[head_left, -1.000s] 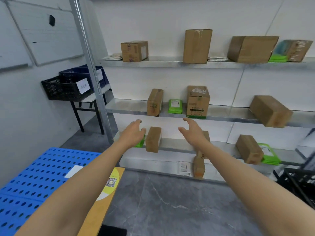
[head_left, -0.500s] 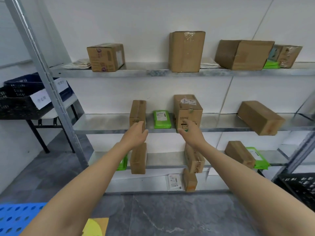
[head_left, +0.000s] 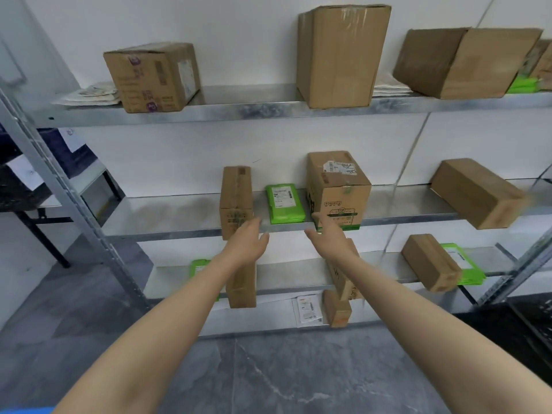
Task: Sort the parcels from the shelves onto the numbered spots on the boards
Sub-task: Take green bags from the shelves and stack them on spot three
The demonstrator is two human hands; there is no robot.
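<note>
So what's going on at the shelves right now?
A person has both bare arms stretched toward the middle metal shelf. The left hand, fingers open, is by the lower front of the narrow upright brown cardboard box. The right hand, also open, is by the bottom of the squarish brown cardboard box with green print. The flat green plastic parcel lies between the two boxes. Neither hand grips anything, and whether the fingertips touch the boxes is unclear.
</note>
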